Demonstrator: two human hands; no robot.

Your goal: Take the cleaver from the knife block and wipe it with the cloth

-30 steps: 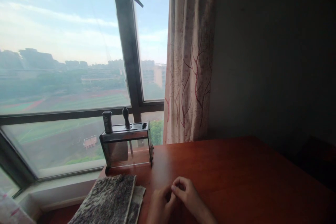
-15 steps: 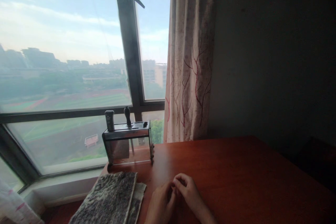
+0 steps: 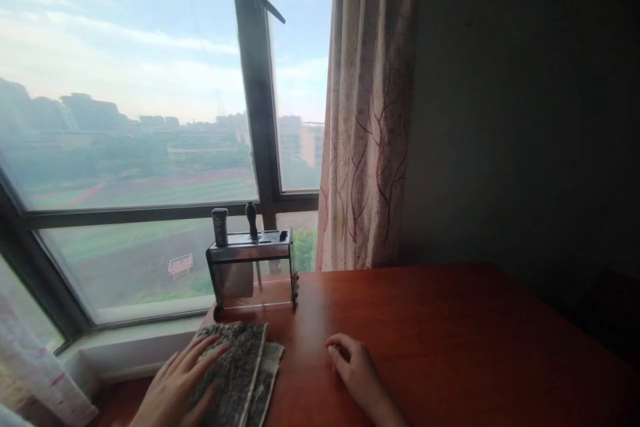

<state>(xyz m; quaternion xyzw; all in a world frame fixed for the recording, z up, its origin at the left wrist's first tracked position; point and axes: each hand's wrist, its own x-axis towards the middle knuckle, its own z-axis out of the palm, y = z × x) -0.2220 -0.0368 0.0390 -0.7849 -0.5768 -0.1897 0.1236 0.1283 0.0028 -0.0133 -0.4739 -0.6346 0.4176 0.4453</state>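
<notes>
A folded grey-and-black mottled cloth [image 3: 240, 363] lies on the left side of the brown table. My left hand [image 3: 187, 373] is spread over it with the fingers apart, palm down; whether it presses on the cloth or hovers just above I cannot tell. My right hand [image 3: 353, 360] rests on or just over the table to the right of the cloth. Its fingers are loosely curled in toward the thumb, and nothing shows in them. Behind the cloth stands a clear-sided knife block [image 3: 253, 257] with a metal top, two dark handles rising from it.
The brown table [image 3: 450, 320] stretches away to the right toward a dark wall. A window [image 3: 150, 147] with a dark frame is on the left, above a white sill [image 3: 130, 347]. A pale curtain [image 3: 367, 113] with a red branch pattern hangs behind the table.
My hands were together over the table; my left hand has moved left, away from the right, and spread over the cloth. The right stays nearly in place. The view has shifted slightly.
</notes>
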